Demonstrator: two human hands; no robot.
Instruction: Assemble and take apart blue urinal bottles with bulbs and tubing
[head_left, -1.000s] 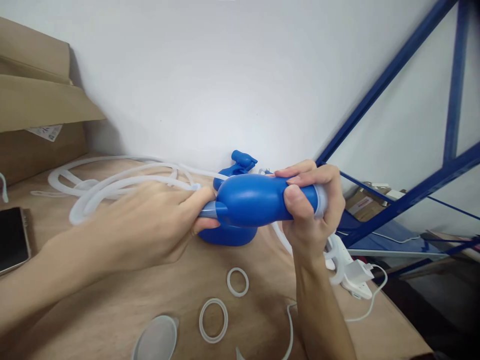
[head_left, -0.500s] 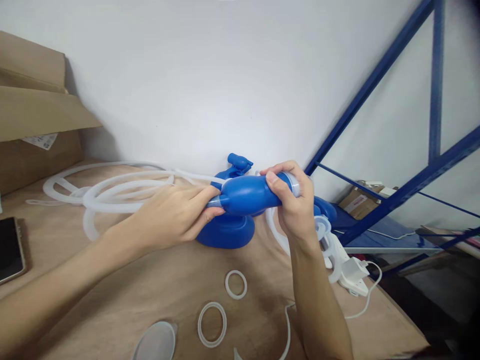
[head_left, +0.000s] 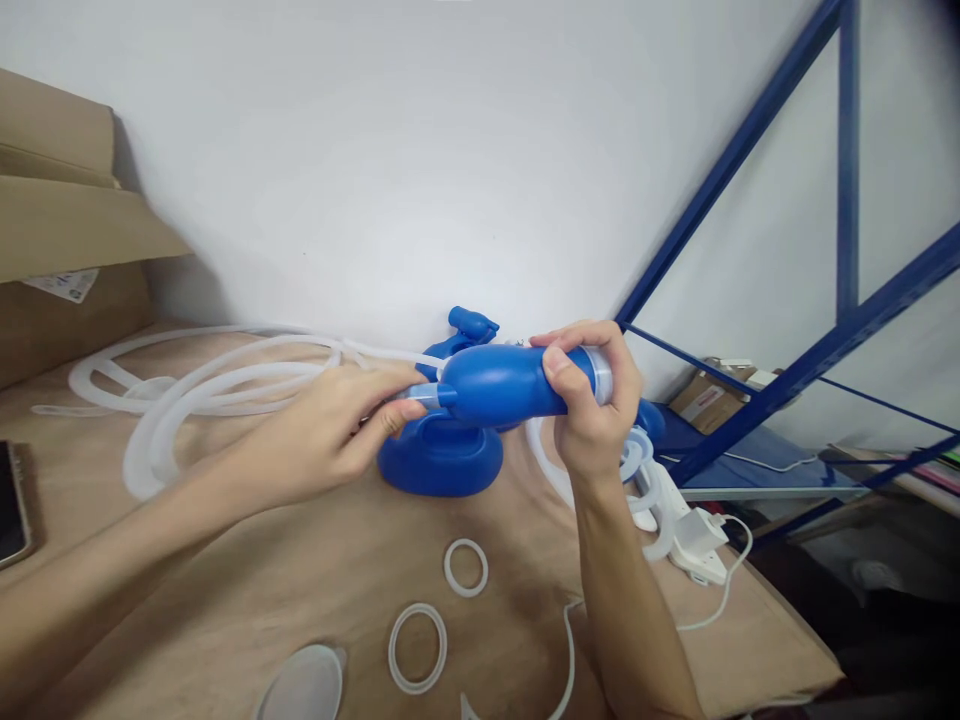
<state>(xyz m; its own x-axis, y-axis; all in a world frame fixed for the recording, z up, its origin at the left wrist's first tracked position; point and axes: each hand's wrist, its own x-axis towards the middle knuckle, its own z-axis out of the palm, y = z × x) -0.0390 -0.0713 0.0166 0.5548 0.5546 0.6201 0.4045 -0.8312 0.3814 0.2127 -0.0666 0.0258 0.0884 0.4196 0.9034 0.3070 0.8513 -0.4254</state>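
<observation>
My right hand (head_left: 596, 400) wraps around the right end of a blue bulb-shaped plastic piece (head_left: 499, 383), where a clear collar (head_left: 600, 374) sits. At its left end a narrow spout carries a translucent tube end (head_left: 424, 396). My left hand (head_left: 345, 415) pinches that tube between thumb and fingers; the tube and spout are joined. Below and behind the held piece stands a blue plastic bottle (head_left: 441, 465) with a handle opening, partly hidden. Another small blue fitting (head_left: 472, 323) shows behind, near the wall.
Coiled translucent tubing (head_left: 150, 440) lies on the left of the table. Two white rings (head_left: 418, 648) and a translucent round lid (head_left: 306, 685) lie in front. A power strip (head_left: 701, 550) with a cable is on the right, beside a blue shelf frame (head_left: 787, 350). A cardboard box (head_left: 67, 220) and a phone (head_left: 11, 505) are at left.
My left hand has slid a little left along the tube, so more of the clear tube end shows at the spout. My right hand and the blue piece have moved slightly right.
</observation>
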